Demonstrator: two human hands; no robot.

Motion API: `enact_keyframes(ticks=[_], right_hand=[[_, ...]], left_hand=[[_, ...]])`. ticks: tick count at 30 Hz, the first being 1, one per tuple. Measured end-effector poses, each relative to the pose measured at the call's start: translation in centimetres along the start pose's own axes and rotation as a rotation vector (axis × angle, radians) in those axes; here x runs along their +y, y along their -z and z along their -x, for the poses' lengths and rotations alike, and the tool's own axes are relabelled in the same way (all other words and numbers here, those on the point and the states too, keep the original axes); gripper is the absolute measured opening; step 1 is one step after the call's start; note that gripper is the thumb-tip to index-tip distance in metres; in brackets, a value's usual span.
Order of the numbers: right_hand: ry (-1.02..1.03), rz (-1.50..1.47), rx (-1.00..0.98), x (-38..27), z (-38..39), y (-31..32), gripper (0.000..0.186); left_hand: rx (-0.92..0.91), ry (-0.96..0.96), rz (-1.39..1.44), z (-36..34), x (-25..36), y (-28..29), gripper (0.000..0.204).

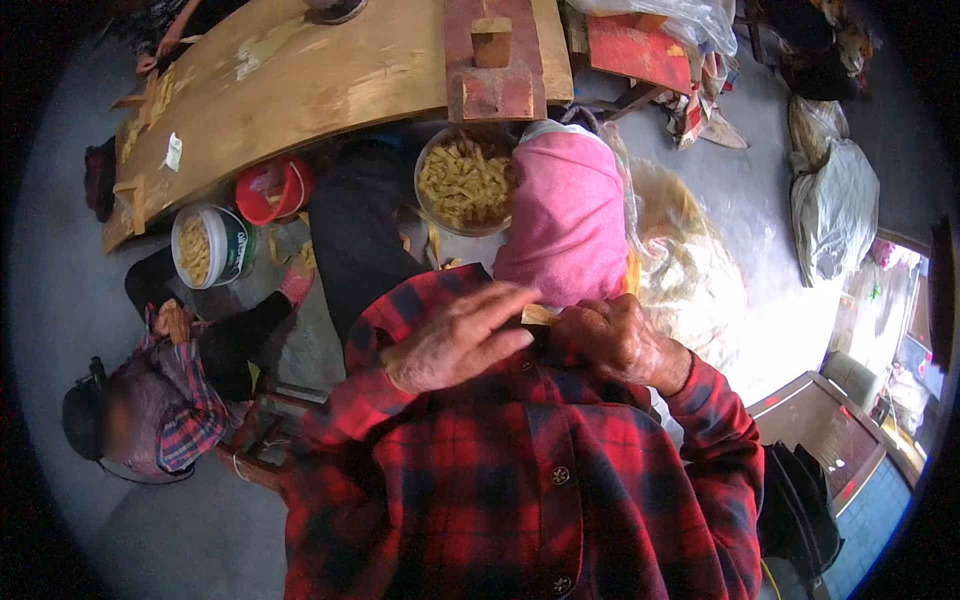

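Observation:
My left hand (462,340) is held over my lap with its fingers stretched out, their tips reaching toward a small pale yellow piece (540,314). Closed around the other end of that piece is my right hand (622,342); the piece's kind is unclear, and much of it is hidden by the fingers. A pink cloth (565,215) covers my knee just beyond both hands. Past my knees, a round tub (422,182) holds many yellowish, wrinkled pieces.
Ahead stands a wooden table (330,70), a red-brown board (495,95) at its end. A red bucket (303,182) and white-green bucket (235,245) stand left, near a seated person (170,390). Plastic sacking (690,270) lies right of my knee; a red stool (635,50) is beyond.

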State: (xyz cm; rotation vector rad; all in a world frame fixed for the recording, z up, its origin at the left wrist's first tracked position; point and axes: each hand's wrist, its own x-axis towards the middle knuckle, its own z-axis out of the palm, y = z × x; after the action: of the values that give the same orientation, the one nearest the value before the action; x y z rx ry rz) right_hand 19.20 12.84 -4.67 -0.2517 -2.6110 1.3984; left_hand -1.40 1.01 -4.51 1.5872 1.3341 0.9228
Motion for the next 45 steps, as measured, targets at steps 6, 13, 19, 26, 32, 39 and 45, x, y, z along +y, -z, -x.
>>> enact_keyframes(ticks=[6, 13, 19, 26, 32, 39, 45], right_hand=[[0.095, 0.035, -0.014, -0.5, -0.2, -0.6, 0.014], [0.126, 0.017, -0.122, -1.9, -2.7, -0.8, 0.015], [0.216, 0.080, -0.105, -2.4, -5.1, -1.3, 0.012], [0.171, -0.206, -0.235, -3.0, -4.2, -1.6, 0.016], [0.115, -0.348, -0.205, -3.2, -3.3, -1.4, 0.020], [0.187, -0.201, 0.167, -4.9, -6.9, -2.2, 0.020], [0.153, -0.306, 0.260, -3.3, -8.3, -3.9, 0.014]], left_hand=[[0.045, -0.073, -0.043, 1.2, 0.4, -0.4, 0.017], [0.075, -0.015, -0.217, 3.6, 2.7, 5.4, 0.006], [0.104, 0.062, -0.953, 2.6, 6.1, 5.6, 0.033], [-0.210, -0.009, -0.562, 3.9, 3.5, 1.1, 0.020], [-0.233, 0.147, -0.286, 6.2, 3.9, 4.8, 0.021], [0.561, 0.168, 0.800, 7.9, 3.6, 6.5, 0.033], [0.562, 0.149, 0.423, 3.5, 4.4, 2.8, 0.032]])
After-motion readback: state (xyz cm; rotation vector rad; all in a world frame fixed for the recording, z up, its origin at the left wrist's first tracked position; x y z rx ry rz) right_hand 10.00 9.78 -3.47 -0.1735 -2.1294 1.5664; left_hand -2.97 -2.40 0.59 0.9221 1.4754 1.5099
